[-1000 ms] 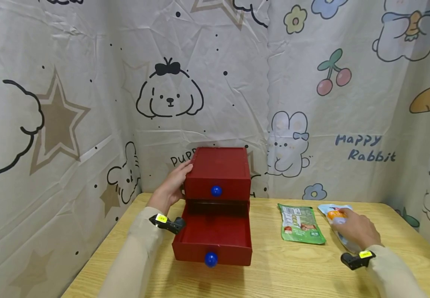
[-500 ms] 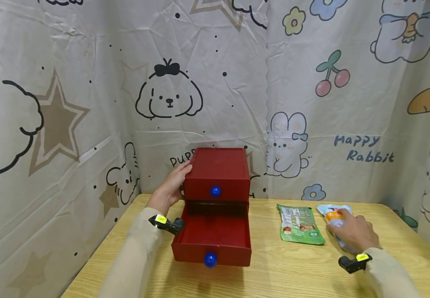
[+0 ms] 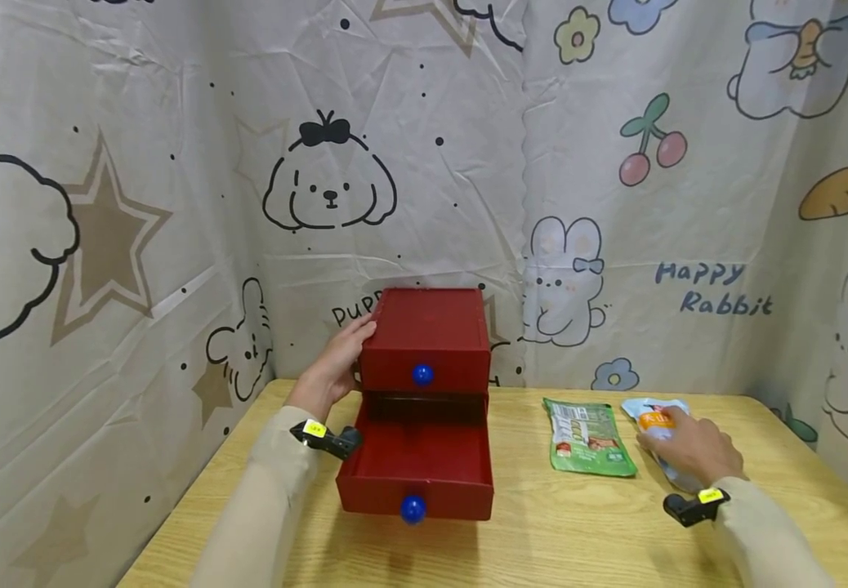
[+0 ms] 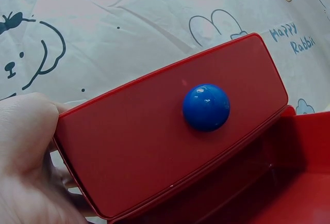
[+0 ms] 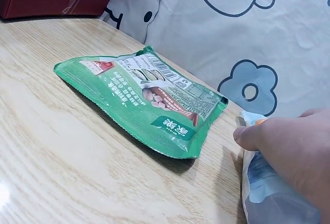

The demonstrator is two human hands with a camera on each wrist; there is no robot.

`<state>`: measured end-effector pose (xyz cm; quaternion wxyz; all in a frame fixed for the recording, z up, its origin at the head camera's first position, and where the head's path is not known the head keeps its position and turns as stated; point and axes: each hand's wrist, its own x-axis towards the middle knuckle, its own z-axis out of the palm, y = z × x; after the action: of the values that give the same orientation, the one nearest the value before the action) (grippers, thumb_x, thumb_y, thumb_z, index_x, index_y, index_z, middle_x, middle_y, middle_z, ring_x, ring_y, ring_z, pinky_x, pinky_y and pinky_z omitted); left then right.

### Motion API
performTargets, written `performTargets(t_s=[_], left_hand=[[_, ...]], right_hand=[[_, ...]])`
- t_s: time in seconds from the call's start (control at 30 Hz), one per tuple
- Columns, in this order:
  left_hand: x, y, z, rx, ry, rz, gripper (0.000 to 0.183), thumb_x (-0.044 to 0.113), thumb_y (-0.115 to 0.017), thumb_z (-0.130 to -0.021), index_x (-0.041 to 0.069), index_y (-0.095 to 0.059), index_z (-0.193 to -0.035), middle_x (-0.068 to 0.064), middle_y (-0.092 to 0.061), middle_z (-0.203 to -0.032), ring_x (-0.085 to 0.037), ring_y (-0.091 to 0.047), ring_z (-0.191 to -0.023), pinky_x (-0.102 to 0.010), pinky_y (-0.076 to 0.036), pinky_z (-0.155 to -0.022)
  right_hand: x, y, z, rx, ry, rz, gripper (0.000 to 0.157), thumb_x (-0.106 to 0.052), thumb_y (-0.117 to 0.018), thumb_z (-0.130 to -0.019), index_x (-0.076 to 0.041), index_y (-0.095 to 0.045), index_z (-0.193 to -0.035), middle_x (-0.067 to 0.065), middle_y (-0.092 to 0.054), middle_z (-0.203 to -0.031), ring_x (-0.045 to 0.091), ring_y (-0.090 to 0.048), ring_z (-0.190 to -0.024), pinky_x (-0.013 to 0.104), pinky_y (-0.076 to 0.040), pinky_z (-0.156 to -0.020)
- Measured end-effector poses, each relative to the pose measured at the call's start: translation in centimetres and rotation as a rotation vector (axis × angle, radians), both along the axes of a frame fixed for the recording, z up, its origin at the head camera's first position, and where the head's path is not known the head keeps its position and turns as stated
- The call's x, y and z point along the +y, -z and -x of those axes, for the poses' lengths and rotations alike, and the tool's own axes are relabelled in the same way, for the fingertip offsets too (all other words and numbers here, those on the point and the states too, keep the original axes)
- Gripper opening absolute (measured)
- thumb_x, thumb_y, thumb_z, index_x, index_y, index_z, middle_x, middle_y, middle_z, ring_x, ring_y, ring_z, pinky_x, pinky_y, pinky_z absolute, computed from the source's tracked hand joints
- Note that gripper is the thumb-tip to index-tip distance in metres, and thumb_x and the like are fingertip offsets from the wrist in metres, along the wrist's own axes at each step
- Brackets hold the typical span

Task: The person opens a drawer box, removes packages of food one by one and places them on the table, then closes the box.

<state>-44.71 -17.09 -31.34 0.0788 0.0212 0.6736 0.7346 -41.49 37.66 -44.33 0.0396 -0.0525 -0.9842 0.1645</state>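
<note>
My left hand [image 3: 336, 363] rests against the left side of a red drawer box [image 3: 431, 318], fingers along its upper edge. In the left wrist view, the thumb side lies at the top corner, and other fingers are partly hidden behind the box. Its upper drawer is closed, with a blue knob [image 4: 206, 107]; the lower drawer [image 3: 415, 496] is pulled out, its bare inside showing. On the right, my right hand [image 3: 696, 449] grips a pale blue and white packet with an orange label [image 3: 655, 420], thumb on its left edge. The hand covers much of the packet.
A green food pouch [image 3: 589, 438] lies flat between the drawer box and the packet. The wooden table [image 3: 556, 531] ends at a printed cloth [image 3: 424, 196] hanging behind and at both sides.
My right thumb has spread slightly left across the packet's edge. The left hand, drawer box and green pouch hold their places; the head view has shifted a little.
</note>
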Motion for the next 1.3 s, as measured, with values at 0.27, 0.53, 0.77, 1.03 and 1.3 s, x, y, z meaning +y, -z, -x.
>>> performTargets(t_s=[0.27, 0.53, 0.77, 1.03, 1.3], left_hand=[[-0.1, -0.3, 0.1, 0.002, 0.001, 0.001, 0.055, 0.039, -0.042, -0.112, 0.032, -0.028, -0.165, -0.015, -0.031, -0.163, -0.046, -0.035, -0.14, -0.075, -0.03, -0.105], [-0.2, -0.1, 0.2, -0.01, -0.004, -0.002, 0.056, 0.038, -0.042, -0.112, 0.033, -0.026, -0.165, -0.014, -0.031, -0.163, -0.043, -0.036, -0.14, -0.072, -0.032, -0.106], [-0.1, 0.2, 0.1, -0.004, 0.0, -0.003, 0.056, 0.039, -0.042, -0.112, 0.033, -0.027, -0.165, -0.014, -0.032, -0.163, -0.044, -0.036, -0.14, -0.073, -0.032, -0.105], [0.0, 0.2, 0.2, 0.0, 0.012, -0.003, 0.056, 0.038, -0.041, -0.112, 0.032, -0.025, -0.166, -0.015, -0.03, -0.163, -0.044, -0.035, -0.14, -0.073, -0.033, -0.105], [0.1, 0.0, 0.1, -0.009, 0.003, -0.012, 0.056, 0.038, -0.041, -0.112, 0.032, -0.026, -0.165, -0.014, -0.031, -0.163, -0.043, -0.036, -0.141, -0.073, -0.032, -0.105]], right_hand=[[-0.3, -1.2, -0.1, 0.029, 0.003, -0.037, 0.093, -0.066, -0.062, -0.092, 0.008, -0.041, -0.144, 0.045, -0.049, -0.118, 0.057, -0.056, -0.094, 0.066, -0.049, -0.069], [-1.1, -2.1, -0.3, 0.05, -0.019, -0.063, 0.087, -0.063, -0.063, -0.093, 0.008, -0.046, -0.141, 0.045, -0.047, -0.123, 0.06, -0.052, -0.101, 0.07, -0.048, -0.073], [-1.4, -2.1, -0.5, 0.048, -0.001, -0.071, 0.084, -0.062, -0.062, -0.094, 0.008, -0.048, -0.139, 0.045, -0.045, -0.125, 0.062, -0.051, -0.102, 0.071, -0.047, -0.075], [-2.6, -2.8, -0.9, 0.136, -0.03, -0.08, 0.078, -0.057, -0.064, -0.095, 0.008, -0.053, -0.137, 0.041, -0.048, -0.128, 0.058, -0.051, -0.109, 0.071, -0.047, -0.08], [-5.5, -4.8, -1.1, 0.17, -0.12, -0.076, 0.074, -0.054, -0.064, -0.097, 0.005, -0.054, -0.142, 0.039, -0.051, -0.135, 0.057, -0.05, -0.12, 0.072, -0.045, -0.089]])
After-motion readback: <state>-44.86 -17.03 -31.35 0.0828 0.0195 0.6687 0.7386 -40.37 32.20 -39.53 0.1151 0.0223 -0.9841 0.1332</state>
